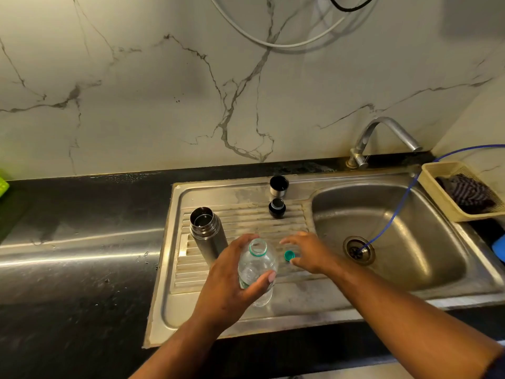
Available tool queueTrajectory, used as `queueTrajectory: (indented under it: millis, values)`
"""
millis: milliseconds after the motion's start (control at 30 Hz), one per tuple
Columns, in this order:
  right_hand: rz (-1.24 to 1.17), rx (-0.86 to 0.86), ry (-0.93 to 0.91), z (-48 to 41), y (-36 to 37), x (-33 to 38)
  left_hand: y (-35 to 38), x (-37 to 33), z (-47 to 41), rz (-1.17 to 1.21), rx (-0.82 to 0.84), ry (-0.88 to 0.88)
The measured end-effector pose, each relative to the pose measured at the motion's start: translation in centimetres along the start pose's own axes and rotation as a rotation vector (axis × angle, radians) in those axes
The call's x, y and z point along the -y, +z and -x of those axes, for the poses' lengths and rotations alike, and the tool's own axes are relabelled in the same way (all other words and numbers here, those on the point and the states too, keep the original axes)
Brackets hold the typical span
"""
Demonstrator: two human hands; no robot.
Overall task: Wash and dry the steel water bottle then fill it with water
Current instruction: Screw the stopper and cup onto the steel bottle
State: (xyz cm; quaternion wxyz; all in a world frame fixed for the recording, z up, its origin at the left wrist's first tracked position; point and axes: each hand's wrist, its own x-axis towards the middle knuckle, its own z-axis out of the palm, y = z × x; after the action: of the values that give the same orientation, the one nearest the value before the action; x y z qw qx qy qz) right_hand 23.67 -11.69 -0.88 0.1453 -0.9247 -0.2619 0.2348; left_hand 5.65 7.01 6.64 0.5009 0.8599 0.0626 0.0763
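View from the head camera over the sink. We found the steel bottle (207, 231) standing upright and uncapped on the draining board (240, 217), just to the left of the hands, with its cup lid (278, 186) and its black stopper (277, 207) set apart near the back of the board. The left grip (232, 277) was wrapped around a clear plastic bottle (257, 248), which was open at the neck and seemed to hold some water; the right grip (308, 253) was released, its fingers spread above a green cap (288, 255) lying on the board. We judged the washing to be done and the filling to be at hand, though we could not tell whether the steel bottle was dry or already held water. Pouring, then refitting the stopper and the lid, appeared to be left. To the right lay the basin (396, 214), with a blue hose (396, 209) running down to its drain, the tap (382, 132) behind it, and a basket (437, 170) holding a striped cloth (467, 192). The dark bench (68, 255) stretched to the left. Nothing stood between the two bottles; the narrow steel mouth could make the pour spill.
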Motion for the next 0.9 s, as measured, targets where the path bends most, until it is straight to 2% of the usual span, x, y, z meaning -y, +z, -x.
queueTrajectory:
  millis: [100,333,400,500,600,667,767,900]
  values:
    - [0.044,0.019,0.020,-1.1,2.2,-0.2,-0.2,-0.3,0.0,-0.008,-0.008,0.023]
    - [-0.029,-0.113,0.014,-1.3,3.3,-0.3,0.0,0.2,-0.5,-0.028,0.005,0.010]
    - [-0.178,-0.229,0.000,-0.8,1.8,0.5,-0.1,0.4,-0.6,-0.043,0.007,0.002]
    - [-0.536,-0.378,-0.026,1.7,-2.5,3.7,-0.1,0.7,-0.7,-0.058,0.010,-0.007]
    - [-0.911,-0.420,-0.196,6.0,-7.2,7.9,0.2,0.9,-0.8,-0.074,0.006,-0.013]
    - [-1.047,-0.388,-0.321,8.7,-9.5,10.2,0.4,1.0,-0.9,-0.091,0.002,-0.018]
    - [-0.996,-0.282,-0.445,11.1,-10.8,12.0,0.5,0.9,-1.0,-0.092,0.003,-0.021]
    - [-0.788,-0.240,-0.434,11.1,-9.7,12.2,0.6,0.7,-1.1,-0.116,0.004,-0.014]
